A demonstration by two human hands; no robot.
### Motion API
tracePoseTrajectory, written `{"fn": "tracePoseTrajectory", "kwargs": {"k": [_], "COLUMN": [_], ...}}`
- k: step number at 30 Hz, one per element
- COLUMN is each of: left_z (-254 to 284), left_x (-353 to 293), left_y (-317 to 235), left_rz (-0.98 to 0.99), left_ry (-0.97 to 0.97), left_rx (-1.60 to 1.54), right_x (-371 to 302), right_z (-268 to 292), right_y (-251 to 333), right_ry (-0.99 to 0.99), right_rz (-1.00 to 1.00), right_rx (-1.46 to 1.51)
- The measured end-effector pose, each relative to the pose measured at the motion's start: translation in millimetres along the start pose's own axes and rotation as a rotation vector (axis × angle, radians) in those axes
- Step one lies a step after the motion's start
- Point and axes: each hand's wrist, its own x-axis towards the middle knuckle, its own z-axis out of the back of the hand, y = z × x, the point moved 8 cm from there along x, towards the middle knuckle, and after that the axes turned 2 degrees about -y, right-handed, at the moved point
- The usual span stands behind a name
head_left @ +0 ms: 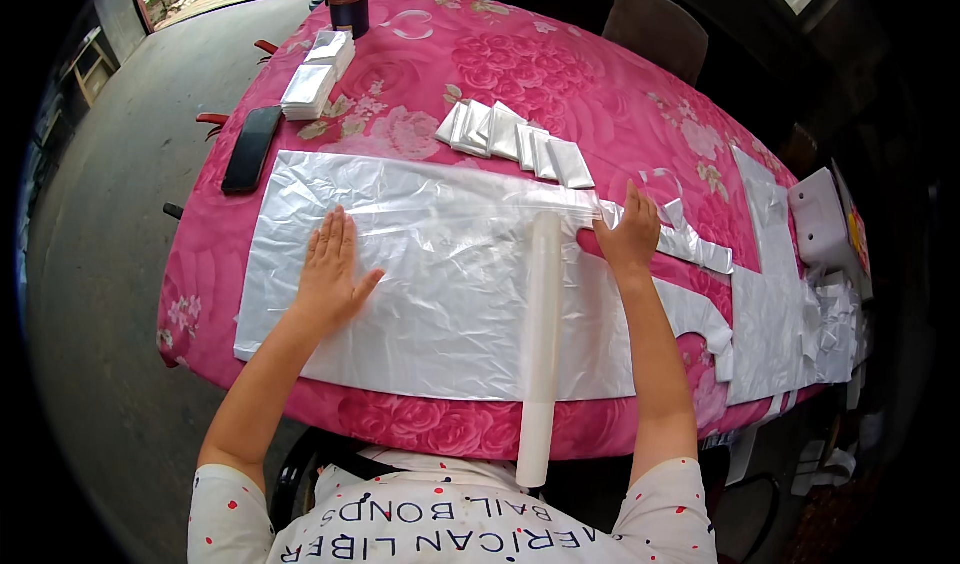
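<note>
A large stack of silvery-white plastic T-shirt bags [450,264] lies flat before me, its handle ends to the right. My left hand [333,274] rests palm down on its left part, fingers stretched and thumb out. At the upper right, my right hand [630,232] is closed at the edge of a bag's handle strip; its fingertips are partly hidden. Between my arms a long translucent roll or tube [540,354] lies across the bags, its lower end sticking out past the table's near edge.
Several small folded plastic packets [515,139] lie in a row beyond the bags. Stacked packets [310,89], a black phone [252,150] and a dark cylinder [348,4] stand at far left. More bags [770,314] and a white container [822,219] occupy the right side. Pink floral cloth [400,419] covers the table.
</note>
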Motion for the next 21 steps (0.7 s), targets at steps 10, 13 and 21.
{"fn": "tracePoseTrajectory", "kwargs": {"k": [10, 13, 21], "left_z": [0, 2, 28], "left_x": [-1, -3, -6], "left_y": [6, 5, -51], "left_rz": [0.002, 0.001, -0.228], "left_ry": [0.009, -0.016, -0.105], "left_rx": [-0.023, -0.018, -0.058], "right_x": [10, 18, 7], "right_z": [7, 18, 21], "right_y": [-75, -114, 33], "right_ry": [-0.070, 0.038, 0.068], "right_rz": [-0.126, -0.257, 0.266], "right_rx": [-0.127, -0.127, 0.321]}}
